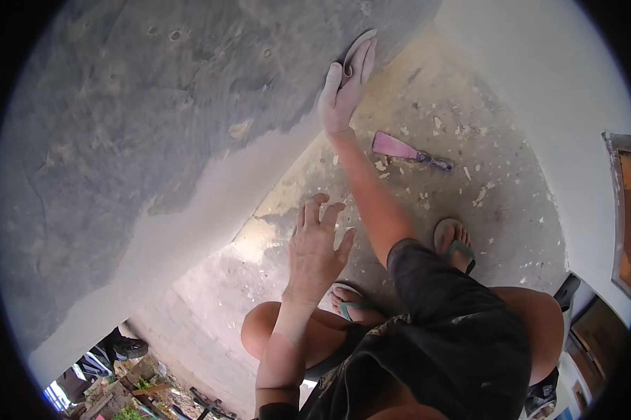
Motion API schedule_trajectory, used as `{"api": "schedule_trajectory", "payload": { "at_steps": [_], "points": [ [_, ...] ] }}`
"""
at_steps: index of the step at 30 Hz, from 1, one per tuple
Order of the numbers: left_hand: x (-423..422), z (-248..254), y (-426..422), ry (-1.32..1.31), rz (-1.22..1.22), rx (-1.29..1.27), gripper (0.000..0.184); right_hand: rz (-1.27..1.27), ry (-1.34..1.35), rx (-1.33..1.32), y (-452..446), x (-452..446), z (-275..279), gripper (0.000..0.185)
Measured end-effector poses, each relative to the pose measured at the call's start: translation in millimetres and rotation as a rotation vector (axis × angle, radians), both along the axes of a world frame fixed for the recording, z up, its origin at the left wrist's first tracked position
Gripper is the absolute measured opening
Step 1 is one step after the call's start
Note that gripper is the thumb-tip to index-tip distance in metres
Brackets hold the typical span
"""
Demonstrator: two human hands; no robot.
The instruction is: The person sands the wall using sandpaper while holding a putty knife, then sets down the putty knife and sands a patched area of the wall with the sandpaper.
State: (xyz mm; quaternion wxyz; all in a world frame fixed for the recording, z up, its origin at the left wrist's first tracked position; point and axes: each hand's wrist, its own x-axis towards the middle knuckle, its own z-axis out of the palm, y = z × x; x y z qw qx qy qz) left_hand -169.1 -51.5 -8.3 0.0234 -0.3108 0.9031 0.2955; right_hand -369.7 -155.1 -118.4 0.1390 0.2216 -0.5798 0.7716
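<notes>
My right hand (343,101), coated in pale dust, reaches up to the low part of the grey wall (154,119). Its fingers and thumb are closed on a curled sheet (358,49), apparently sandpaper, pressed against the wall. Lower down, my left hand (315,255) hangs above the floor near the wall's base, back up, with fingers slightly bent and apart and nothing in it. A scraper (394,146) with a pink blade and dark handle lies on the floor to the right of my right forearm.
Flakes and dust lie on the concrete floor (497,203). My sandalled feet (455,241) are below the scraper. A white wall (560,84) with a wooden frame (625,210) stands at the right. Rubble and plants (137,392) show at the lower left.
</notes>
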Motion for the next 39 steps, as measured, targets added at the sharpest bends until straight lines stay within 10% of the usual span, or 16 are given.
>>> {"api": "schedule_trajectory", "payload": {
  "at_steps": [6,18,27,30,37,39],
  "points": [
    [1,-4,3,0.001,-0.03,0.001,0.038,-0.109,0.158,0.326,16,-13,-5,0.049],
    [8,2,2,-0.012,-0.005,0.033,0.039,0.21,-0.059,0.233,29,78,-35,0.043],
    [14,-1,-11,0.034,0.013,-0.015,0.037,-0.027,0.003,0.115,-1,52,-6,0.048],
    [22,-7,-4,-0.006,0.02,0.011,0.037,0.271,-0.515,0.221,22,8,33,0.048],
    [-2,-5,-8,0.04,0.006,-0.002,0.036,0.017,0.056,0.145,8,51,-37,0.048],
    [7,-5,0,-0.019,0.015,0.027,0.036,0.266,-0.27,0.241,24,19,20,0.048]
  ]
}}
